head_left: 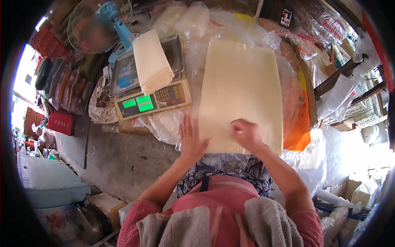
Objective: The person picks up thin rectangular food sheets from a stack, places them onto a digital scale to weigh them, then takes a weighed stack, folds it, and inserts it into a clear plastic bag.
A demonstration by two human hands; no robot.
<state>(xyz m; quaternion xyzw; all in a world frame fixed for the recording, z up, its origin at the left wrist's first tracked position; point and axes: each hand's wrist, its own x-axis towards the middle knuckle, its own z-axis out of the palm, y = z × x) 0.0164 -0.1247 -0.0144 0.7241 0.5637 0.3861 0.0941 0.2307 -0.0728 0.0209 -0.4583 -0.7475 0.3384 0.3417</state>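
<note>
Head view: left hand lies flat, fingers spread, at the near-left edge of the pale sheet stack on the plastic-covered table; right hand pinches its near edge. More sheets sit folded on the scale.

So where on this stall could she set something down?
Barely anywhere. The stack of pale sheets fills the plastic-covered table by both hands, and the scale carries folded sheets. Bags crowd behind. The bare floor left of the left hand is open.
</note>
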